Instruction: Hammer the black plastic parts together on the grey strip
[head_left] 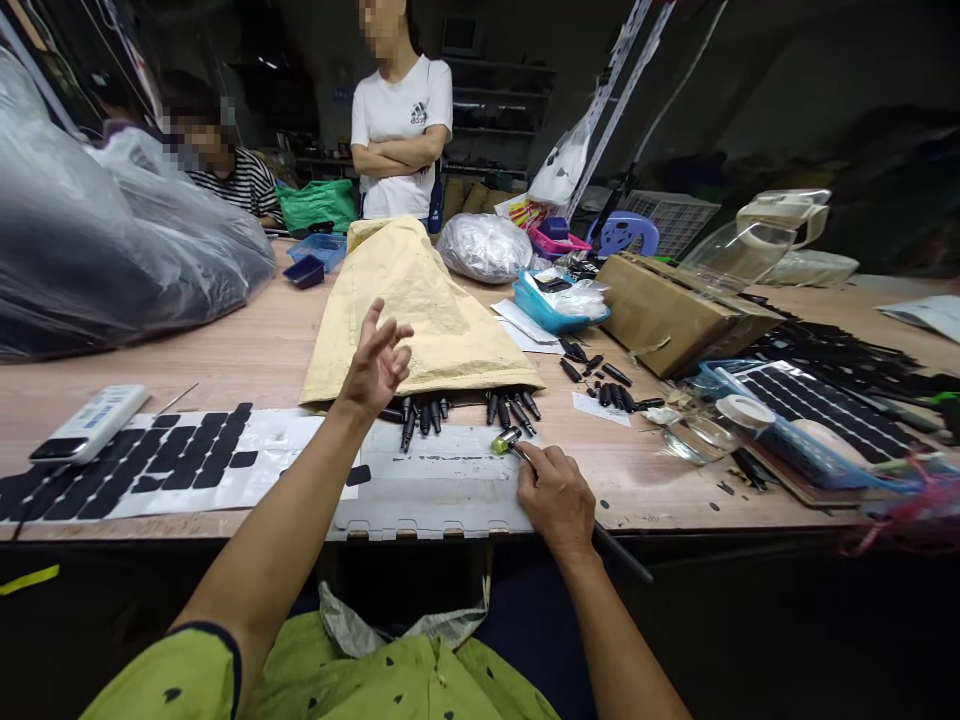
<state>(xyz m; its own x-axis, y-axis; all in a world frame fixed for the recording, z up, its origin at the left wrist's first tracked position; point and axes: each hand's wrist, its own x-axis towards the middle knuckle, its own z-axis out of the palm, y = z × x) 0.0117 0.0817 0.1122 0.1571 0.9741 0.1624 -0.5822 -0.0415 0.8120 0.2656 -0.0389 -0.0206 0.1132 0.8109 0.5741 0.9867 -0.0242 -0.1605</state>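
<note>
My right hand (557, 497) is closed around the dark handle of a small hammer (505, 440). The hammer has a metal head with a yellow-green tip, which lies close over a grey board (435, 485) at the table edge. My left hand (377, 362) is raised with its fingers apart and nothing in it, in front of a yellow sack (420, 310). Several black cylindrical parts (430, 414) stick out from under the sack's near edge, onto the board.
White sheets with black stickers (202, 450) and a white device (90, 425) lie left. Loose black parts (615, 373), a cardboard box (667, 310), a glass jar (697, 438) and a blue basket (810, 440) are right. A person (403, 130) stands opposite; another sits left.
</note>
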